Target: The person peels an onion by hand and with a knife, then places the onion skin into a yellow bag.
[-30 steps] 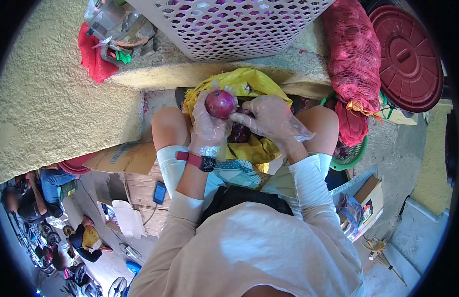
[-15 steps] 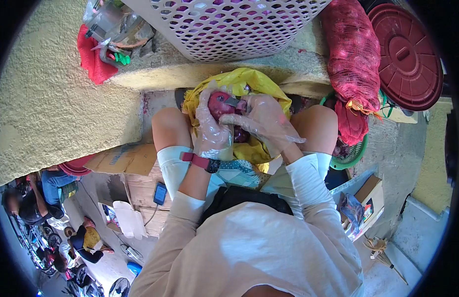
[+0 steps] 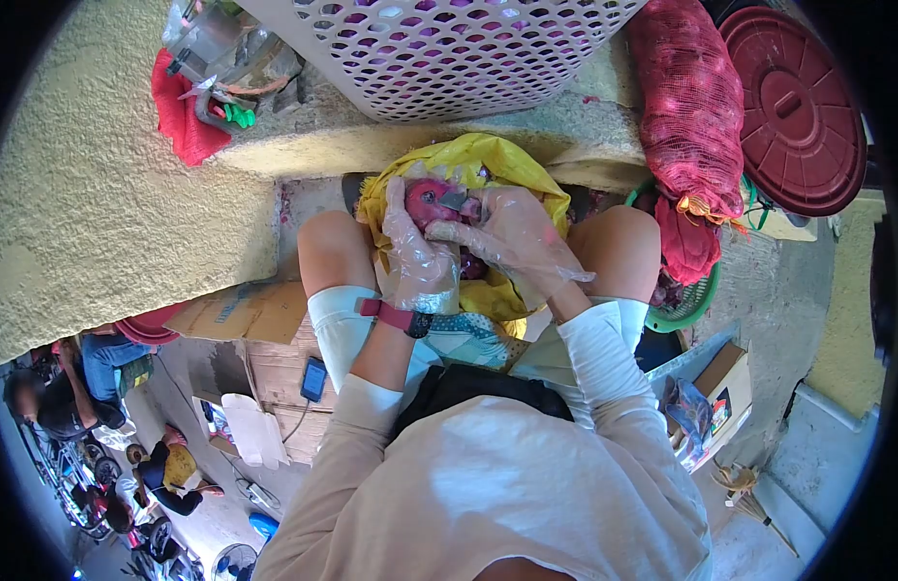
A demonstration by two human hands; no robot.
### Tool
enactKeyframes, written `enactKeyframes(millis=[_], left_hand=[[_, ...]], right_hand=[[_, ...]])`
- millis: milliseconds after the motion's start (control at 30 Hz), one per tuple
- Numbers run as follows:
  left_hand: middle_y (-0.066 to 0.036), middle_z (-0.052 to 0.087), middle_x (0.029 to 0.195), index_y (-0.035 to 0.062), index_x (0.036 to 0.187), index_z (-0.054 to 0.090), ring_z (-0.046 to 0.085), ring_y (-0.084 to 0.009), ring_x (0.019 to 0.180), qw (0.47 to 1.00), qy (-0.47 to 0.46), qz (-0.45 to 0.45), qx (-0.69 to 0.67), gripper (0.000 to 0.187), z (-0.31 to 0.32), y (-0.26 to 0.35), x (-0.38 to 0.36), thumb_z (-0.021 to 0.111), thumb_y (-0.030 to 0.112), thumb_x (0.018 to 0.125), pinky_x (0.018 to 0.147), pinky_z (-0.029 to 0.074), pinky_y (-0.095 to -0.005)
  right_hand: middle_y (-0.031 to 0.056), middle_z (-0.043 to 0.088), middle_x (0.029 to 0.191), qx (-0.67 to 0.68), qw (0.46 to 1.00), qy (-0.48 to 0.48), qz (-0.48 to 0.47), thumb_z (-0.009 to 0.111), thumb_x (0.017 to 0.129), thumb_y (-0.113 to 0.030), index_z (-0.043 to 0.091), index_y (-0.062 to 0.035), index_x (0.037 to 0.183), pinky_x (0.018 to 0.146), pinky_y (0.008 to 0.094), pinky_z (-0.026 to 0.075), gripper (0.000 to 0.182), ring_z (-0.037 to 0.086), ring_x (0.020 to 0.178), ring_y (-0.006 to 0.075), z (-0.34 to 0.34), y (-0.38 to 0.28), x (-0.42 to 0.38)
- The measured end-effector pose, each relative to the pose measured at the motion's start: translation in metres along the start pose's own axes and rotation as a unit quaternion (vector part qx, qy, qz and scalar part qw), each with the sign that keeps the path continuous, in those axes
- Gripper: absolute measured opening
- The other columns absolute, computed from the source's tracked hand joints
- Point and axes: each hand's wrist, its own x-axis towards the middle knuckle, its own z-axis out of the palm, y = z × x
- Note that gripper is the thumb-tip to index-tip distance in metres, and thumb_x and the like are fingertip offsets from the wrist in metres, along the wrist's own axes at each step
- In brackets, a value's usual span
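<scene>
head view: the plastic-gloved left hand (image 3: 413, 250) cups a roundish red onion (image 3: 426, 205) whose long axis i cannot tell, while the right hand (image 3: 512, 225), mostly closed around a small blade (image 3: 454, 199), holds it at the onion's right side. beneath lies the yellow sack (image 3: 490, 155); farther off, the white perforated basket (image 3: 459, 108).

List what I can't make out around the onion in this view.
Head view, throughout:
Grip end of the blade: hidden by the right hand.
Far side of the red onion: hidden by the left hand.
Top of the white perforated basket: cut off by the upper edge.
Screen contents of the phone: too small.
</scene>
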Motion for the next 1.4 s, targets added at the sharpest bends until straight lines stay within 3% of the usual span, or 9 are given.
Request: enactKeyframes(millis=[200,533,600,667,867,1033,1100,1200,1400], left_hand=[[-0.013,0.07,0.108,0.0069,0.12,0.061,0.07,-0.0284,0.099,0.988,0.025,0.079,0.131,0.044,-0.033,-0.022,0.023,0.046,0.047,0.109,0.088,0.061,-0.0435],[-0.012,0.07,0.108,0.0071,0.121,0.061,0.069,-0.026,0.096,1.0,0.021,-0.022,-0.008,0.044,0.002,0.003,0.003,0.047,0.048,0.109,0.082,0.062,-0.0409],[-0.012,0.07,0.109,0.0071,0.121,0.061,0.069,-0.0257,0.096,0.999,0.019,-0.034,-0.027,0.044,0.0,0.003,0.0,0.047,0.048,0.109,0.082,0.062,-0.0406],[-0.012,0.07,0.11,0.0069,0.123,0.06,0.069,-0.0254,0.098,0.995,-0.025,0.031,0.096,0.046,-0.008,-0.002,0.0,0.048,0.049,0.109,0.085,0.061,-0.0415],[-0.016,0.068,0.117,0.0067,0.125,0.06,0.067,-0.0275,0.104,0.997,0.021,-0.072,0.015,0.049,0.002,0.009,0.001,0.049,0.051,0.108,0.091,0.06,-0.0451],[-0.017,0.067,0.122,0.0063,0.128,0.059,0.067,-0.0302,0.111,0.999,-0.025,-0.037,0.031,0.055,-0.016,-0.002,0.006,0.05,0.056,0.106,0.097,0.059,-0.0464],[-0.017,0.067,0.124,0.0062,0.129,0.058,0.067,-0.0308,0.113,0.998,-0.036,-0.027,0.035,0.057,-0.017,0.001,0.007,0.05,0.057,0.105,0.098,0.058,-0.0467],[-0.017,0.067,0.125,0.0055,0.13,0.057,0.066,-0.0305,0.116,0.989,-0.03,-0.13,-0.057,0.059,-0.012,0.01,0.006,0.05,0.059,0.105,0.099,0.058,-0.0459],[-0.014,0.068,0.121,0.0051,0.127,0.06,0.068,-0.0258,0.107,0.988,0.005,0.059,0.142,0.057,-0.022,-0.008,0.013,0.046,0.057,0.107,0.097,0.058,-0.0405]], right_hand=[[0.0233,0.071,0.078,0.014,0.998,-0.041,0.042,0.066,0.079,-0.079,0.079,-0.0055,0.092,0.069,0.0494,0.054,0.076,0.07,0.075,0.0406,-0.007,-0.009,-0.001],[0.0248,0.069,0.075,0.059,0.997,-0.015,0.04,0.065,0.086,-0.071,0.077,-0.001,0.086,0.067,0.0483,0.053,0.071,0.068,0.071,0.0416,-0.002,-0.004,0.001],[0.0209,0.069,0.072,0.049,0.997,-0.038,0.034,0.069,0.091,-0.059,0.076,0.0015,0.092,0.065,0.0433,0.052,0.061,0.065,0.061,0.0317,-0.007,-0.005,0.001],[0.0216,0.069,0.072,0.022,0.999,-0.032,0.015,0.068,0.091,-0.061,0.077,0.0007,0.09,0.065,0.0444,0.052,0.062,0.066,0.062,0.0336,-0.005,-0.003,0.002],[0.0209,0.069,0.071,-0.06,0.997,-0.032,-0.019,0.067,0.087,-0.068,0.077,-0.0025,0.083,0.067,0.0462,0.053,0.067,0.067,0.065,0.0374,-0.009,-0.002,0.005],[0.0181,0.069,0.069,-0.073,0.995,-0.06,-0.023,0.072,0.083,-0.066,0.077,-0.0044,0.083,0.066,0.0449,0.053,0.062,0.068,0.066,0.0354,-0.006,0.001,0.001],[0.0173,0.069,0.07,-0.043,0.997,0.016,-0.062,0.077,0.081,-0.064,0.077,-0.0048,0.084,0.066,0.0439,0.053,0.059,0.068,0.065,0.0343,-0.004,0.002,0.0],[0.0182,0.069,0.073,-0.013,0.998,0.04,-0.051,0.08,0.077,-0.063,0.075,-0.0034,0.084,0.066,0.0434,0.053,0.061,0.068,0.066,0.0339,-0.016,-0.005,-0.001],[0.0208,0.07,0.075,-0.061,0.997,0.038,0.012,0.07,0.076,-0.078,0.077,-0.0039,0.081,0.069,0.0479,0.054,0.075,0.07,0.073,0.0391,-0.014,-0.005,0.001]])
